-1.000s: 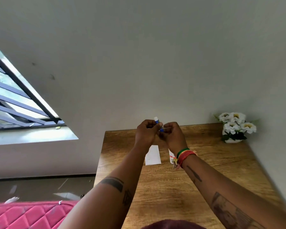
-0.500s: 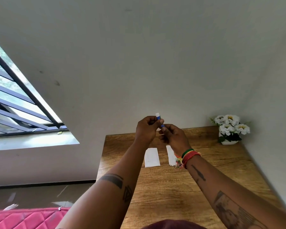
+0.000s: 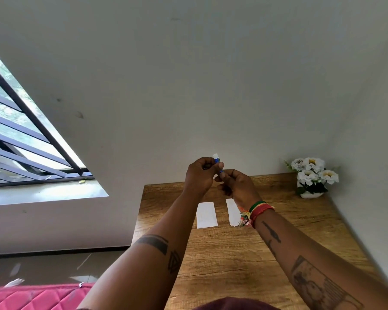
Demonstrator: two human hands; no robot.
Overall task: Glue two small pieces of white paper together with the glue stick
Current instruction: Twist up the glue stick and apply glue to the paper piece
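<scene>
Both hands are raised above the wooden table and meet on a small blue and white glue stick. My left hand grips its upper part, with the white end sticking up past the fingers. My right hand pinches the lower end from the right. Two small white paper pieces lie flat on the table below: the left paper is in full view, the right paper is partly hidden behind my right wrist. The middle of the glue stick is covered by fingers.
A white pot of white flowers stands at the table's far right corner by the wall. A barred window is at the left. A pink quilted cushion lies low at the left, beside the table's left edge.
Both hands have risen a little with the glue stick and shifted apart slightly, uncovering more of the right paper. The papers have not moved.
</scene>
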